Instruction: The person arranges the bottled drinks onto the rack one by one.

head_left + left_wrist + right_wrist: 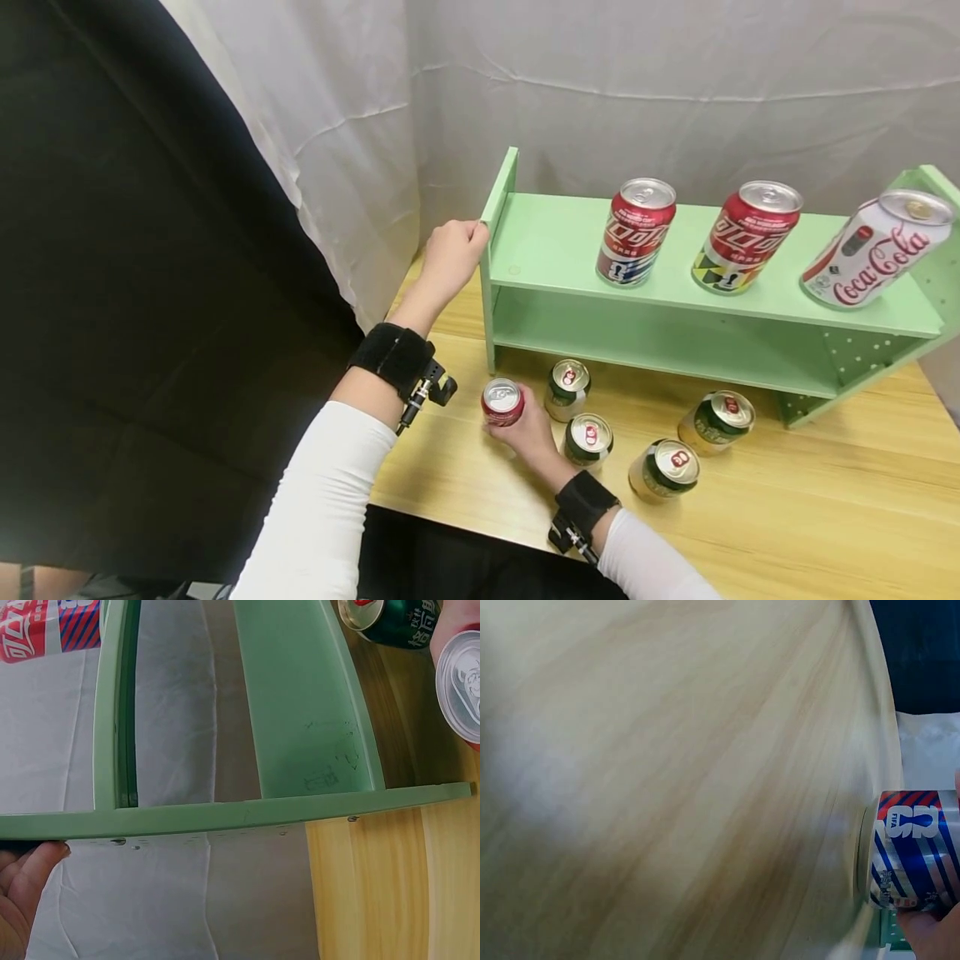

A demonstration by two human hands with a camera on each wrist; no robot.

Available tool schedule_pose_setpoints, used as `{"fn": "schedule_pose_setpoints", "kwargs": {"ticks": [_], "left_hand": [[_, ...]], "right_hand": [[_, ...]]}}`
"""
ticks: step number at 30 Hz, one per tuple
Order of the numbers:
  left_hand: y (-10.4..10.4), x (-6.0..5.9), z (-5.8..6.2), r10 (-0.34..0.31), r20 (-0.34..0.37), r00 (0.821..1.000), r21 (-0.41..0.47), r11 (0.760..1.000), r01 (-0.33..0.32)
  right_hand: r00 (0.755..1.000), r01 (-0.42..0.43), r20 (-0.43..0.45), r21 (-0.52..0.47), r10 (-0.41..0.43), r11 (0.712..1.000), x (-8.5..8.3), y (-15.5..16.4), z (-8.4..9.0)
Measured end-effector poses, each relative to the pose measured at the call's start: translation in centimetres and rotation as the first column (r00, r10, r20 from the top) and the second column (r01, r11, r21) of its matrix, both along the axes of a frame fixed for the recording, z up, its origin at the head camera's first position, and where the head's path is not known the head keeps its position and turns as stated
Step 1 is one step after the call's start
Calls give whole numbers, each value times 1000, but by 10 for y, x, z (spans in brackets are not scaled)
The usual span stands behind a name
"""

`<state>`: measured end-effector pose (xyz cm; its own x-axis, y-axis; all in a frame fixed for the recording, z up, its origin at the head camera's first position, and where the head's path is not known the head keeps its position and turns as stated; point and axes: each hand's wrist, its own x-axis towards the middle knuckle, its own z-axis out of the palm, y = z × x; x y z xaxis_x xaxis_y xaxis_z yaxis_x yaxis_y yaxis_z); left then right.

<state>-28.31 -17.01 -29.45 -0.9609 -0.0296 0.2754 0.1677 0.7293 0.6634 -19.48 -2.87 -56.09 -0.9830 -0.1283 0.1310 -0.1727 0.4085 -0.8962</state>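
Observation:
My right hand [525,425] grips a red can [502,402] standing on the wooden table [825,500], just in front of the green shelf's left end. The same can [911,851] shows its red, white and blue side in the right wrist view, and its silver top [463,682] in the left wrist view. My left hand [448,258] holds the upper edge of the green shelf's left side panel [501,193], fingers curled over it. On the top board [555,242] stand two red cans [636,231] [746,236] and a white Coca-Cola can [873,248].
Several green-and-gold cans stand on the table before the shelf: one [567,389] by my right hand, others at the middle [588,439] and right [717,421]. A white curtain [600,83] hangs behind. A black cloth [112,292] fills the left side.

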Motion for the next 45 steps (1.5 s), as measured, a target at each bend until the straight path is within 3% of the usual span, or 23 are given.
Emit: {"fn": "schedule_pose_setpoints", "kwargs": {"ticks": [6,16,19,24,32,45], "left_hand": [[1,2,2,0,2,1000,1,1000,0],[-10,9,5,28,10,1000,-3,1000,-28],[-12,9,5,34,-2,999,-10,999,-34],[-11,7,6,35,-17,999,-20,999,-35],[-5,3,7,30,-4,1000,-24,999,-30],[2,3,1,9,15,1000,3,1000,-9]], "right_hand": [[999,44,20,-4,-44,999,6,3,8],[999,35,44,-72,-32,997,15,-6,47],[999,35,6,-55,-35,998,14,-8,59],[998,39,-43,-28,-40,999,13,-7,84],[999,23,34,-63,-21,998,11,7,131],[999,24,25,47,-25,999,1,34,190]]}}
